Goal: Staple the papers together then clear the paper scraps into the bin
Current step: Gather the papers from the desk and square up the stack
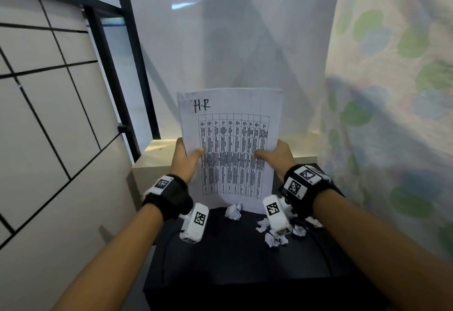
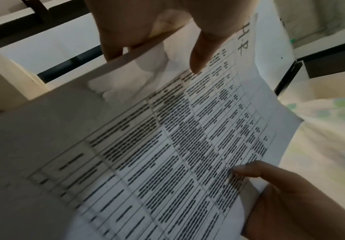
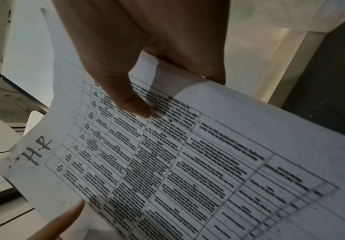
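A stack of white papers [image 1: 230, 144] with a printed table and "H.R" handwritten at the top stands upright, its bottom edge down at the black table [image 1: 232, 261]. My left hand [image 1: 190, 154] grips the stack's left edge, thumb on the front and fingers behind. My right hand [image 1: 272, 155] grips the right edge the same way. The left wrist view shows the papers [image 2: 187, 138] pinched under my left thumb [image 2: 198, 56]. In the right wrist view, my right thumb [image 3: 134, 104] presses the sheet [image 3: 208, 162]. Crumpled paper scraps [image 1: 234, 211] lie on the table below the stack, with more scraps [image 1: 274, 238] at the right.
A white tiled wall [image 1: 49, 114] rises close on the left. A black window frame [image 1: 132, 65] and a sheer white curtain [image 1: 220, 41] stand behind the table. A floral curtain [image 1: 392, 90] hangs on the right. A cream ledge [image 1: 157, 154] sits behind the table.
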`<state>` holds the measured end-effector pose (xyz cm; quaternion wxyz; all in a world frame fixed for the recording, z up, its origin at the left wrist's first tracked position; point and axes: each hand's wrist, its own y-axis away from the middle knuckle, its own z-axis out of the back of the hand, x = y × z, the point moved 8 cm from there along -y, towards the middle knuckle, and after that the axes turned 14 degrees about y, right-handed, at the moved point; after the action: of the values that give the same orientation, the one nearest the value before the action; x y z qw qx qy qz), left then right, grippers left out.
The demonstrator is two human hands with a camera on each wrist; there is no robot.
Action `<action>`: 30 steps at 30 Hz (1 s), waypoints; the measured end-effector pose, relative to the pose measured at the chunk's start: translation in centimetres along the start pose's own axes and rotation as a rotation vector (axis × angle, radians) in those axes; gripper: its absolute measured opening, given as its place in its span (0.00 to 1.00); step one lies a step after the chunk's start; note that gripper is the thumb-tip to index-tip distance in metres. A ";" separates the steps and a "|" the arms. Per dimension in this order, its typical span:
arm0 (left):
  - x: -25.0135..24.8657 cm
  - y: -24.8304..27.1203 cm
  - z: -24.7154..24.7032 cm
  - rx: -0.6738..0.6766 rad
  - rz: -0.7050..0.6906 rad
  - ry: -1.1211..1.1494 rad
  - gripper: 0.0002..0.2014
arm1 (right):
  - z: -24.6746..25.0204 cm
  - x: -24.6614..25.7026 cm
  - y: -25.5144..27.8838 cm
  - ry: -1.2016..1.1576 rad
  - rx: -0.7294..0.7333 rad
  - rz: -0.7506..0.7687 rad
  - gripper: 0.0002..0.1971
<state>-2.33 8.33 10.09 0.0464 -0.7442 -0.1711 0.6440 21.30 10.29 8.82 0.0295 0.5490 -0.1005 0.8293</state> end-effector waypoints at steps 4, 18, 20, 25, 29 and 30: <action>-2.8 -1.5 -0.7 -0.026 -0.063 0.061 0.14 | 1.1 1.8 -0.8 -0.034 -0.066 0.088 0.12; -3.8 -3.4 -0.4 0.009 -0.115 -0.047 0.20 | 8.6 -5.9 2.1 0.649 0.132 -0.106 0.21; -3.6 -3.7 -0.2 0.008 -0.129 -0.078 0.20 | 10.9 -8.9 3.3 0.832 0.163 -0.191 0.22; -3.3 -4.3 0.0 -0.004 -0.157 -0.128 0.16 | 12.5 -15.1 5.6 1.105 0.286 -0.330 0.28; -3.6 -4.1 -0.4 -0.013 -0.190 -0.147 0.10 | 12.9 -16.4 5.7 1.194 0.221 -0.336 0.35; -3.6 -4.1 -0.3 -0.009 -0.196 -0.143 0.10 | 12.9 -16.8 5.7 1.190 0.213 -0.341 0.36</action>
<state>-3.22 11.11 14.69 0.0936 -0.6761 -0.2488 0.6872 38.68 3.23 -2.46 0.1573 0.0014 0.1050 0.9820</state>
